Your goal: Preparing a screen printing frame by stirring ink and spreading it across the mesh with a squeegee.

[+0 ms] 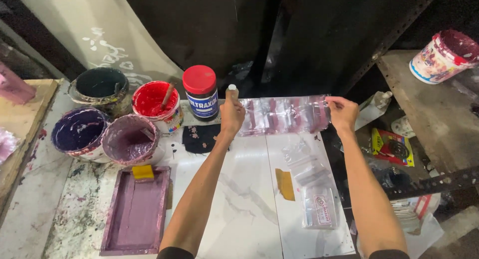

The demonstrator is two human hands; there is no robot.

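My left hand (232,114) pinches the left end of a row of clear plastic bags (284,115) printed with reddish marks. At the row's right end my right hand (343,112) grips the other side. The row is stretched level between both hands above the far edge of the white marble-patterned table (239,199). Just left of my left hand stands a dark jar with a red lid (200,92).
Open paint tubs stand at the left: red (153,102), dark green (101,87), deep purple (79,132) and mauve (130,139). A purple-stained tray with a yellow scraper (137,209) lies at the front left. Loose clear bags (312,189) lie on the table. A paint-smeared bucket (441,54) sits on the right shelf.
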